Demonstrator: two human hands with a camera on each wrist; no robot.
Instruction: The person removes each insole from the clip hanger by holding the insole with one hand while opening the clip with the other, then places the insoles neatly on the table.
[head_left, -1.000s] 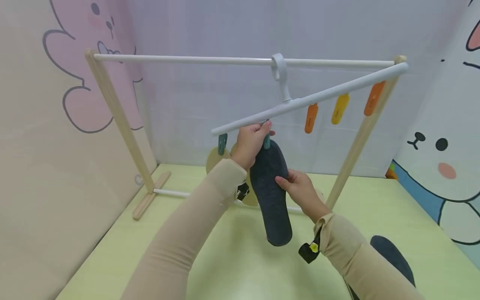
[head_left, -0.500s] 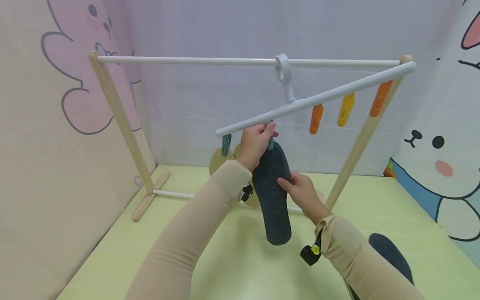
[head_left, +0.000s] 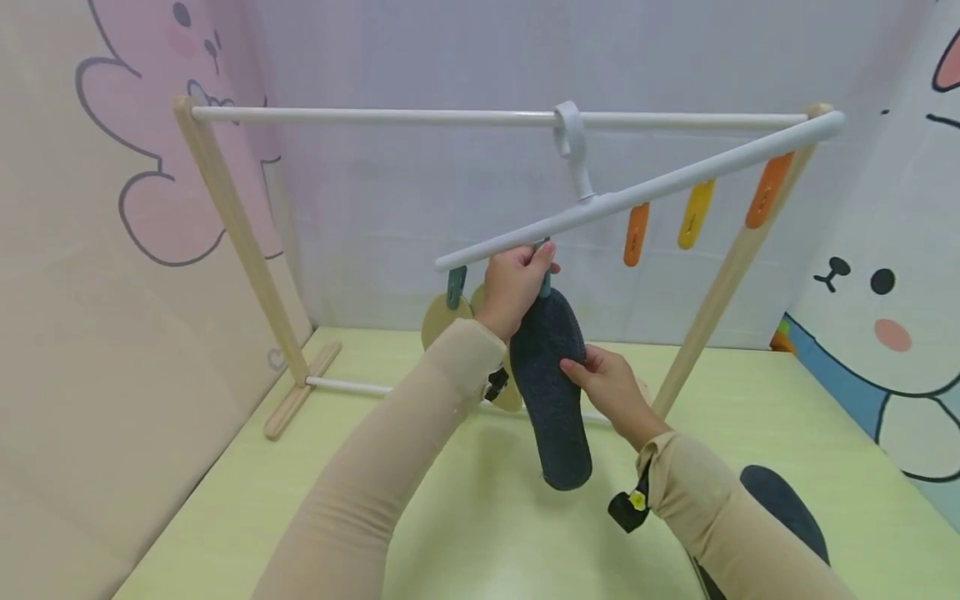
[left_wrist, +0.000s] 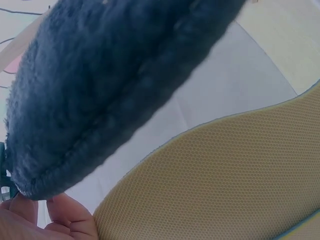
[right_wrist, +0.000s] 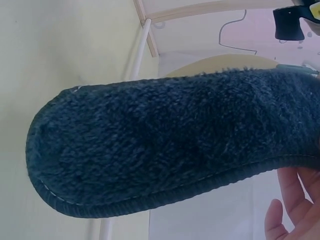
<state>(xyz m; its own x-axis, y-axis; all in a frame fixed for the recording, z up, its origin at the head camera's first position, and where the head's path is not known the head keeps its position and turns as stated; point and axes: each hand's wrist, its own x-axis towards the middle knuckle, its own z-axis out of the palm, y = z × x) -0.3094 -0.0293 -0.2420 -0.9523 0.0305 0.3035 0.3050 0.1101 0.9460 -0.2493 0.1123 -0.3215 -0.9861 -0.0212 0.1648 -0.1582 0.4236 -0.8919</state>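
Note:
A dark blue, fuzzy insole (head_left: 551, 383) hangs toe-up below a tilted white hanger (head_left: 637, 200). My left hand (head_left: 516, 287) pinches a teal clip (head_left: 545, 285) at the insole's top end, under the hanger bar. Lower down, my right hand (head_left: 611, 387) holds the insole's right edge, thumb on the front. Behind my left wrist hang tan insoles (head_left: 442, 321); a green clip (head_left: 456, 287) grips the leftmost. The left wrist view shows a honeycomb-textured tan insole (left_wrist: 215, 175) beside the dark insole (left_wrist: 95, 95). The clip's bite on the dark insole is partly hidden.
The hanger's hook (head_left: 572, 142) sits over the white top rod (head_left: 375, 117) of a wooden rack. Orange and yellow clips (head_left: 696, 215) hang along the hanger's right half. Another dark insole (head_left: 783, 504) lies on the pale table (head_left: 450, 517), partly behind my right sleeve.
The hanger and the dark insole have shifted slightly to the right. Both hands keep the same holds.

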